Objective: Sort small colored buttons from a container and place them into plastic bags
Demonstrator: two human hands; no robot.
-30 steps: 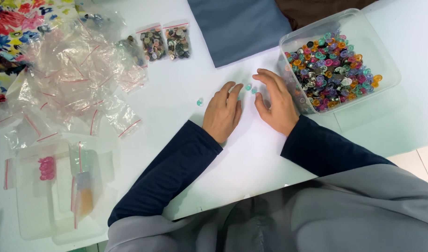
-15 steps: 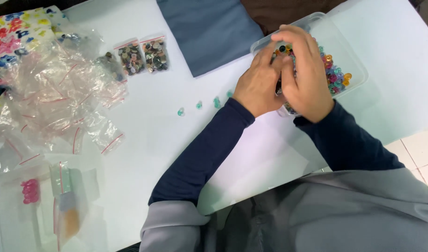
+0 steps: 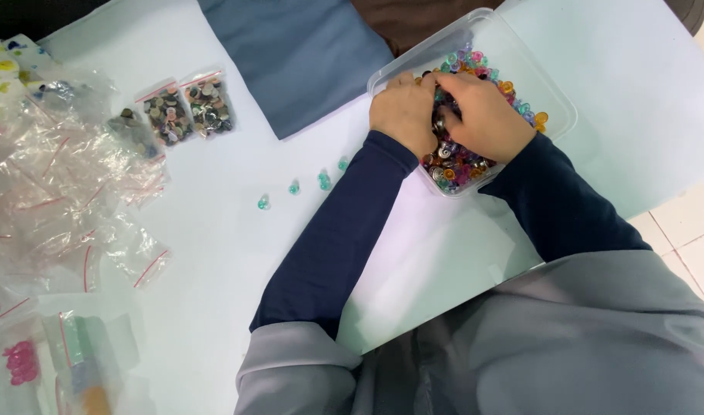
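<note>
In the clear tub (image 3: 553, 100), both hands dig among coloured beads (image 3: 458, 161).

Left hand (image 3: 403, 113): palm down, fingers curled, knuckles up. Right hand (image 3: 484, 113): palm down, fingers bent inward, touching the left. Both forearms in dark blue sleeves, reaching forward, converging at the hands.

Both hands fill the clear plastic tub (image 3: 555, 115), no room left inside. Bare white table (image 3: 213, 230) opens leftward, crossed only by four teal beads (image 3: 293, 187). Beyond, empty zip bags (image 3: 52, 192) crowd the edge.
</note>
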